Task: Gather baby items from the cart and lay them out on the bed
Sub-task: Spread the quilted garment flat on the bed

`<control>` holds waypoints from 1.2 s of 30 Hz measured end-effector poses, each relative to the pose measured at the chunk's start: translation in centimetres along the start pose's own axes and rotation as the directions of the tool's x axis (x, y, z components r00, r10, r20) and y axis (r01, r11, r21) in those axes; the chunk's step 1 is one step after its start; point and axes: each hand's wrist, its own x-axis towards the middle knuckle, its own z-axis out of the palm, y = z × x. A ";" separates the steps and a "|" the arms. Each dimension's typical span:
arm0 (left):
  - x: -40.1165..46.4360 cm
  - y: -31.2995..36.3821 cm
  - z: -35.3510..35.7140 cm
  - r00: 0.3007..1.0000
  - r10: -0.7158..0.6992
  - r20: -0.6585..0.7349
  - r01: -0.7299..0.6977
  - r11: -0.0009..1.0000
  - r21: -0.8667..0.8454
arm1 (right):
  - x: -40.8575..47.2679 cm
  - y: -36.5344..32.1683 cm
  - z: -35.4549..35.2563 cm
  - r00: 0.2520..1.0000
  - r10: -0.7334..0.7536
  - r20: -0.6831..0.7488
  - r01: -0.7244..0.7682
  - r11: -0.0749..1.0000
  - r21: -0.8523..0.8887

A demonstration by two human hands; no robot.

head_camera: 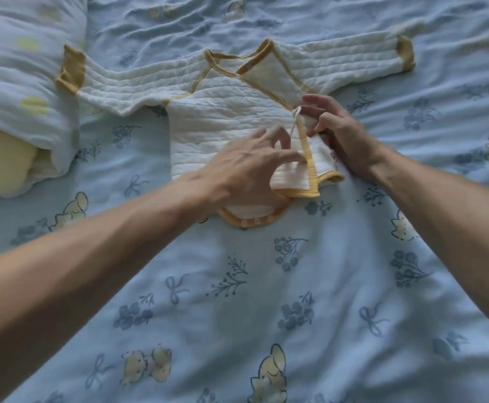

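Observation:
A white quilted baby bodysuit (214,112) with mustard-yellow trim lies flat on the bed (237,286), both sleeves spread out to the sides. My left hand (246,164) sits on the lower front, its thumb and fingers pinching the yellow-edged front flap. A thin white tie string (293,123) hangs along that flap. My right hand (336,126) pinches the right side of the garment just beside the string. The crotch tab with snap buttons (250,221) pokes out below my left hand.
The bed cover is light blue with flowers, bows and small yellow animals. A rolled pale-blue baby blanket (19,91) with yellow dots and a yellow lining lies at the far left, touching the left sleeve cuff.

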 end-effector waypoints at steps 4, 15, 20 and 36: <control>-1.4 0.3 1.2 0.902 -0.356 -0.244 0.171 0.814 -0.556 | -0.2 0.5 -0.5 0.999 0.019 -0.039 -0.011 0.982 0.188; -15.3 -8.1 -1.1 0.003 -0.986 -0.164 0.093 0.164 -0.982 | 0.4 0.8 -0.2 0.997 0.010 -0.072 -0.001 0.993 0.117; -18.6 -7.8 2.5 -0.186 -0.981 -0.060 0.137 0.035 -0.990 | 0.6 1.0 -0.4 0.997 0.003 -0.073 0.003 0.997 0.077; -11.5 -8.6 3.0 0.804 -0.595 -0.014 0.421 0.586 -0.693 | -1.7 -1.5 1.7 0.997 0.020 0.075 0.033 0.763 -0.645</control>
